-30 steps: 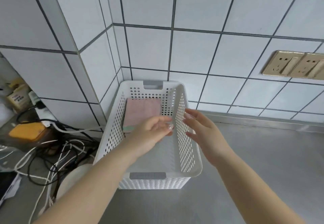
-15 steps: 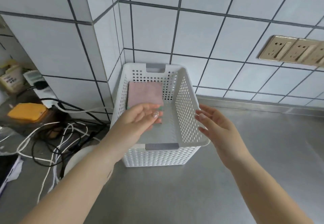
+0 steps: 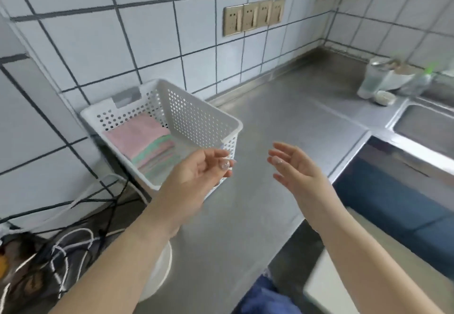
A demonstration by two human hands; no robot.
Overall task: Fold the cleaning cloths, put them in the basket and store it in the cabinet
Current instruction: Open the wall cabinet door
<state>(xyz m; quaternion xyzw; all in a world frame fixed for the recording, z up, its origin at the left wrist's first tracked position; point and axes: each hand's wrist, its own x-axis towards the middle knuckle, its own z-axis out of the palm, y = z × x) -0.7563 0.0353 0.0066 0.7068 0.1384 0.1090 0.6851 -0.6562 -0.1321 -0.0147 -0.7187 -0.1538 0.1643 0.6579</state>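
The folded cleaning cloths (image 3: pixel 145 143) lie stacked flat inside the white basket (image 3: pixel 196 119), which sits on the steel surface (image 3: pixel 282 122) tucked into the tiled corner. Both the left hand (image 3: pixel 196 173) and right hand (image 3: pixel 294 166) hover just in front of it, each grip loose, fingers apart and holding nothing. Judging by this, the folding looks done, and the basket waits to be lifted towards a cabinet, which I cannot make out
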